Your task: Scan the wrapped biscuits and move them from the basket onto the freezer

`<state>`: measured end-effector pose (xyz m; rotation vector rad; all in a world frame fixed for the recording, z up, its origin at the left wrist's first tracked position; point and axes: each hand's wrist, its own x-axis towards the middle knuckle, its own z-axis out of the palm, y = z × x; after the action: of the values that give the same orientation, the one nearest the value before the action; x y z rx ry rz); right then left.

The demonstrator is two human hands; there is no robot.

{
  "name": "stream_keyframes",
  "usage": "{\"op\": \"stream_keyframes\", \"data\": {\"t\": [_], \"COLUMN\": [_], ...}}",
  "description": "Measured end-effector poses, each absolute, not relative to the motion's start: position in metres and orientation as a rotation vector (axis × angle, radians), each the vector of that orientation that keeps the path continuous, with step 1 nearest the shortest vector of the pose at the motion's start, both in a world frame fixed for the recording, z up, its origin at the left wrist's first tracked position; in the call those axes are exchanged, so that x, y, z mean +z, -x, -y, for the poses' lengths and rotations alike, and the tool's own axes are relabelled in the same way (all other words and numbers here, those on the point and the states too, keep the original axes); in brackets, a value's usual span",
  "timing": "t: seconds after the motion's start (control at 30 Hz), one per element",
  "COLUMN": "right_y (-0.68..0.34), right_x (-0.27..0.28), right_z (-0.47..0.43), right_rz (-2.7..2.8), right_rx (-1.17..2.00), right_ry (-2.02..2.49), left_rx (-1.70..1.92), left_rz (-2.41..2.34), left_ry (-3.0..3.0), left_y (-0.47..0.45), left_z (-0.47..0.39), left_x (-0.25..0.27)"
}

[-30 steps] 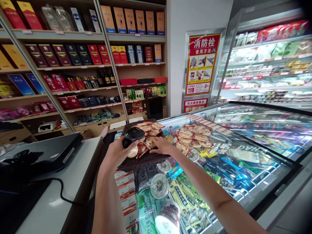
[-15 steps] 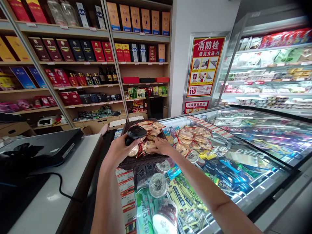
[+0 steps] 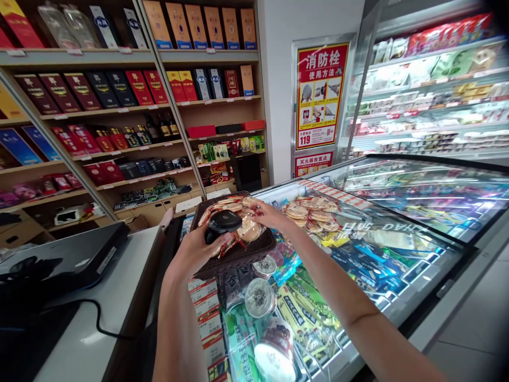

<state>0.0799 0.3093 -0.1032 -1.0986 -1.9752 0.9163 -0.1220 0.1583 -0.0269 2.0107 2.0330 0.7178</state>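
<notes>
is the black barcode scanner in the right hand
No, the left hand holds the black barcode scanner, while the right hand touches a wrapped biscuit.

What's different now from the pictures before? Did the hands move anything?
The right hand lay on the packets at first; now it has moved toward the basket's far side and holds a round packet, which looks tipped up. I see nothing let go. The left hand still grips the black handheld device over the basket. The other packet pile stayed on the freezer.
</notes>
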Motion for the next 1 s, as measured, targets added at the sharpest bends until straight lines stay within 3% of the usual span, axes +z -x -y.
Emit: {"op": "stream_keyframes", "data": {"t": [0.17,0.6,1.0], "right_y": [-0.12,-0.15,-0.213], "right_x": [-0.075,-0.064,-0.092], "right_z": [-0.305,-0.309,-0.341], "right_rz": [1.85,1.81,1.406], "right_rx": [0.813,0.864,0.341], "right_ry": [1.302,1.248,2.011], "left_rx": [0.725,0.671,0.683], "left_rz": [-1.915,-1.895,-1.968], "left_ry": [-2.023,-2.088,-2.022], "left_y": [0.102,0.077,0.088], "left_z": [-0.161,-0.167,-0.171], "left_x": [-0.027,-0.025,-0.027]}}
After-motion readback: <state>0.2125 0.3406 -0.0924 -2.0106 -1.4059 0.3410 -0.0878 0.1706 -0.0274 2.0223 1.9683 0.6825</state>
